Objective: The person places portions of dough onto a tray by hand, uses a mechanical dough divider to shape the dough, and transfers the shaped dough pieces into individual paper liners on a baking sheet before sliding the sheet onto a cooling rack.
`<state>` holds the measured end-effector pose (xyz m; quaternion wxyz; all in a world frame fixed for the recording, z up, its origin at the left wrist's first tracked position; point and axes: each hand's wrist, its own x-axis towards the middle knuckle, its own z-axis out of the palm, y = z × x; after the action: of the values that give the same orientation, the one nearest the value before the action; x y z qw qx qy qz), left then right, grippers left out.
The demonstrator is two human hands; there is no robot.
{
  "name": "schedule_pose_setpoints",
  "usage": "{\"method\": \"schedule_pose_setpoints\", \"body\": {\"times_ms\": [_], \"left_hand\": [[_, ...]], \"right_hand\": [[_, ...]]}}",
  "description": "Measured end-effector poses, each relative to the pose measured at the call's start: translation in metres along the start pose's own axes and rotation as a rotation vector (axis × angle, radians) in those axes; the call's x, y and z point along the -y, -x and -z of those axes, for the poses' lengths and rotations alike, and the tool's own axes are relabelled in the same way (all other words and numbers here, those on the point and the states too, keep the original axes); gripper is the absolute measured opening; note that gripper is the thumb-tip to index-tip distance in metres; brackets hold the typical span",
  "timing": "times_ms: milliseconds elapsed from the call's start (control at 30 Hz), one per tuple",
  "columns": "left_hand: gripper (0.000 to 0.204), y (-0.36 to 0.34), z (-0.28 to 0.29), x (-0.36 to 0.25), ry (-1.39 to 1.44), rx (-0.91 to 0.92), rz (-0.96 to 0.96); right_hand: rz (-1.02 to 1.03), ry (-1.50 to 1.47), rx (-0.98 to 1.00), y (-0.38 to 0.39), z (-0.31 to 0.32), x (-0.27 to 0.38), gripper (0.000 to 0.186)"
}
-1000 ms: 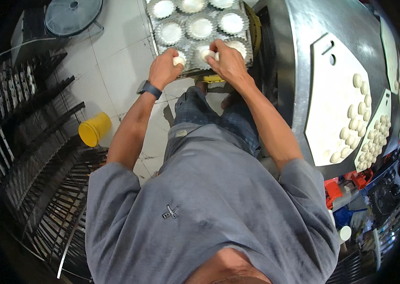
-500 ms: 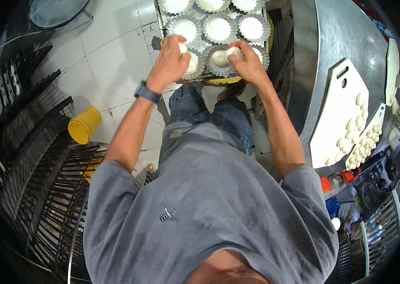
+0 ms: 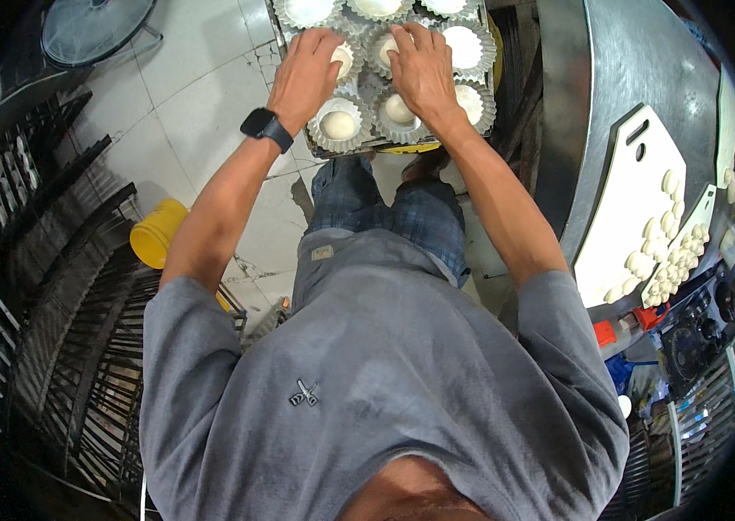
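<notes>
My left hand (image 3: 305, 76) reaches over the left fluted tin of the second row, fingers spread above a pale dough ball (image 3: 344, 60) that shows beside the thumb. Over the middle tin of that row is my right hand (image 3: 424, 76), fingers apart, with another dough ball (image 3: 386, 54) partly visible at its thumb side. Whether either hand still touches its ball is hard to make out. In the nearest row, one dough ball (image 3: 339, 125) lies in the left fluted tin (image 3: 322, 139) and one (image 3: 400, 109) in the middle fluted tin (image 3: 385, 128).
More white-lined fluted tins (image 3: 463, 48) fill the tray. To the right runs a metal counter (image 3: 563, 104) bearing a white board (image 3: 624, 191) with dough pieces and a smaller board (image 3: 676, 273). A yellow bucket (image 3: 157, 233) and dark metal racks (image 3: 107, 365) are at left.
Both hands have moved forward from the nearest row of tins to the second row. The dough balls they held now appear in the second-row tins.
</notes>
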<state>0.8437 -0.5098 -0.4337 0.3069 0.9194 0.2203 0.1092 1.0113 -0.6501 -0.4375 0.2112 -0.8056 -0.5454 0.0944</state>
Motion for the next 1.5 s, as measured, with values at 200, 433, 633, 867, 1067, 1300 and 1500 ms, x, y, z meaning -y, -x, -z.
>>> {"method": "schedule_pose_setpoints", "body": {"times_ms": [200, 433, 633, 867, 1067, 1300, 1500], "left_hand": [[0.079, 0.045, -0.002, -0.03, -0.276, 0.215, -0.061], [0.082, 0.04, -0.013, -0.021, -0.356, 0.196, -0.128], [0.068, 0.04, -0.025, -0.016, -0.389, 0.224, -0.12], [0.052, 0.026, -0.022, -0.075, -0.225, 0.021, -0.126], [0.027, -0.067, -0.072, -0.321, 0.134, -0.051, -0.397], [0.051, -0.15, -0.237, -0.531, 0.074, 0.171, -0.605], [0.046, -0.144, -0.252, -0.557, 0.396, 0.546, -0.367]], "right_hand": [[0.185, 0.114, 0.032, 0.034, 0.0, 0.004, 0.056], [0.061, 0.136, 0.17, 0.041, -0.01, 0.004, 0.081], [-0.009, -0.16, -0.101, 0.053, 0.031, -0.003, 0.067], [-0.356, -0.481, -0.331, 0.184, 0.225, -0.044, 0.037], [-0.945, 0.298, -0.488, 0.353, 0.351, -0.221, 0.034], [-0.775, -0.124, -0.508, 0.365, 0.352, -0.217, 0.037], [-0.775, -1.323, -1.054, 0.398, 0.382, -0.253, 0.025]]}}
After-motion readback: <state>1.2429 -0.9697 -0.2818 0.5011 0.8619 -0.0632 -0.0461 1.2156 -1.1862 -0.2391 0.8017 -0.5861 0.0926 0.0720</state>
